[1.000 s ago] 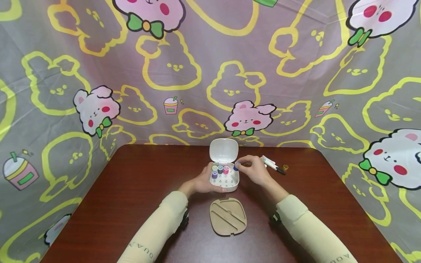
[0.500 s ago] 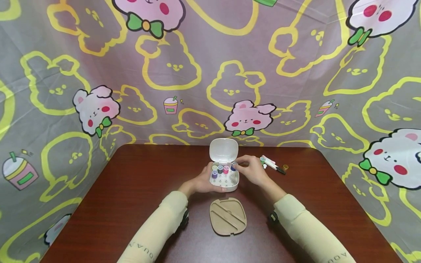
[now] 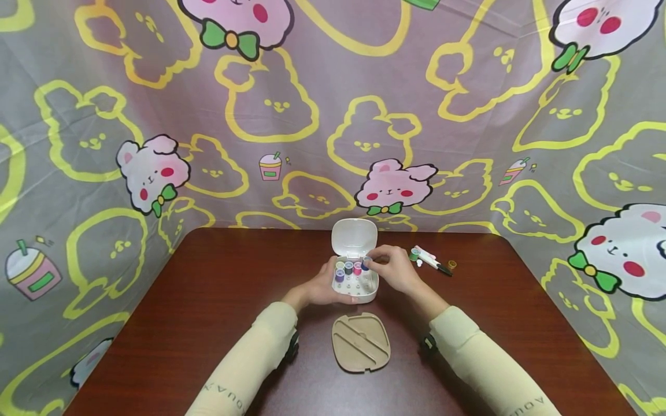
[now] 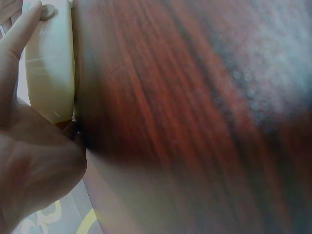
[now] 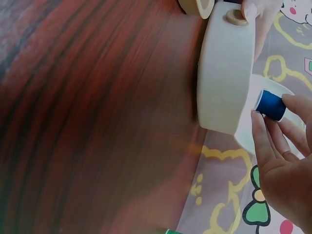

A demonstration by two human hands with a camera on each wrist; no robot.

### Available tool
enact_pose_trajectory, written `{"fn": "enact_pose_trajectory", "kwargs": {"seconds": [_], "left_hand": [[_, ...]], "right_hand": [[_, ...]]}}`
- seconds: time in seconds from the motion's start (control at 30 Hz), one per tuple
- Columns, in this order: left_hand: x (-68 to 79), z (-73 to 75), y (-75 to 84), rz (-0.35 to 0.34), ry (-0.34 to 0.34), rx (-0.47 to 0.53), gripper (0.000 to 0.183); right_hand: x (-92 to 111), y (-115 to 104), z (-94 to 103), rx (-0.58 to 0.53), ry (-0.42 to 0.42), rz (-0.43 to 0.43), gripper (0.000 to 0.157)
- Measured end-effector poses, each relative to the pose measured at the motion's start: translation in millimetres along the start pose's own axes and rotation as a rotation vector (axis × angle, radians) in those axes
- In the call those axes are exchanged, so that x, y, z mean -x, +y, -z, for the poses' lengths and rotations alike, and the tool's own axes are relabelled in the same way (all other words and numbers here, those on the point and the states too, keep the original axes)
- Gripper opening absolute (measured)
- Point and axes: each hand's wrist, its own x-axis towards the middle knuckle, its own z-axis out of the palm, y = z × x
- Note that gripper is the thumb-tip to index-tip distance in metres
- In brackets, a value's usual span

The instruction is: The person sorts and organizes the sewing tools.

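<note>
A white sewing box (image 3: pixel 367 297) stands on the table with its lid (image 3: pixel 354 238) raised at the back. My left hand (image 3: pixel 324 287) grips the box at its left side, thumb along the front; in the left wrist view the thumb reaches the round catch (image 4: pixel 47 12). Between thumb and fingers my right hand (image 3: pixel 399 269) pinches a blue thread spool (image 5: pixel 271 105) over the back right corner of the box. Inside stand a pink spool (image 3: pixel 357 268), a dark green spool (image 3: pixel 348 267), a pale spool (image 3: pixel 340 266) and a purple spool (image 3: pixel 340 275), with bare pegs in front.
A beige grooved tray (image 3: pixel 361 343) lies in front of the box. To the right are a green spool (image 3: pixel 414 254), a white pen-like item with a black end (image 3: pixel 436 263) and a yellow spool (image 3: pixel 452 264). Patterned cloth (image 3: pixel 312 138) closes off the back and sides.
My right hand has moved a little left with the blue spool, bringing it beside the pink one. The green spool on the table has come into view. My left hand stays on the box.
</note>
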Motion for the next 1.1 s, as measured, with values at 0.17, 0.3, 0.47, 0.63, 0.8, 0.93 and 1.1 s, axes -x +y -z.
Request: {"fn": "enact_pose_trajectory", "kwargs": {"seconds": [0.17,0.3,0.47,0.63,0.8,0.93,1.1], "left_hand": [[-0.7,-0.1,-1.1,-0.011,0.001,-0.011,0.110],[-1.0,0.1,-1.3,-0.009,-0.005,-0.016,0.110],[-1.5,0.6,-1.9,-0.009,-0.007,-0.016,0.111],[-2.0,0.7,-2.9,-0.009,-0.004,-0.009,0.112],[-0.3,0.9,0.2,-0.005,-0.010,-0.012,0.111],[3.7,3.7,8.1,-0.008,-0.015,-0.015,0.108],[7.4,7.5,16.9,0.005,-0.023,-0.006,0.105]], "right_hand": [[-0.3,-1.8,-2.3,0.001,-0.001,0.005,0.015],[-1.4,-1.9,-5.4,-0.010,-0.006,0.015,0.015],[-2.7,-3.3,-8.8,-0.004,-0.012,0.024,0.014],[-3.3,-6.1,-10.4,0.003,-0.013,0.019,0.013],[-3.5,-6.2,-11.9,-0.006,-0.021,0.011,0.013],[-4.0,-6.2,-13.8,-0.007,-0.032,0.014,0.013],[-4.5,-7.4,-15.6,-0.009,-0.043,0.022,0.013]]}}
